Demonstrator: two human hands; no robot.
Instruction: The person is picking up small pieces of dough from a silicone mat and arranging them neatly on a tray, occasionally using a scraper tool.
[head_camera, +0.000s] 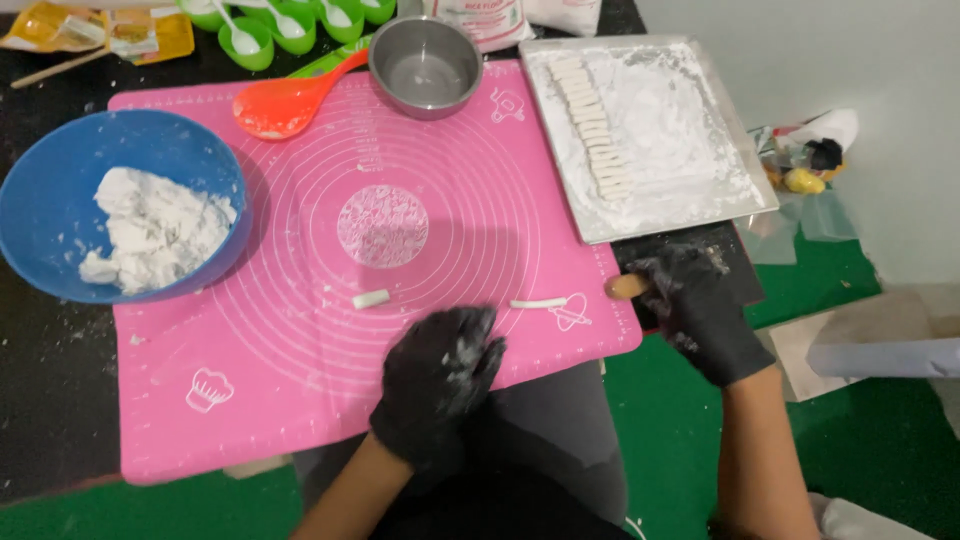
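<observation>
Both my hands wear black gloves dusted with flour. My left hand (440, 375) hovers over the near edge of the pink silicone mat (300, 330), fingers loosely curled, holding nothing I can see. My right hand (690, 300) is off the mat's right edge, closed around a wooden handle (626, 287); the tool's other end is hidden. Two small white dough pieces lie on the mat: a short stub (371, 298) and a thin roll (538, 302). The blue bowl (40, 200) at left holds a lump of white dough (150, 235).
A floured metal tray (700, 150) with a row of several dough sticks (595, 125) sits at back right. A steel bowl (425, 65) and an orange spoon (285, 100) lie at the mat's far edge. Green cups (290, 25) stand behind. Green floor lies below.
</observation>
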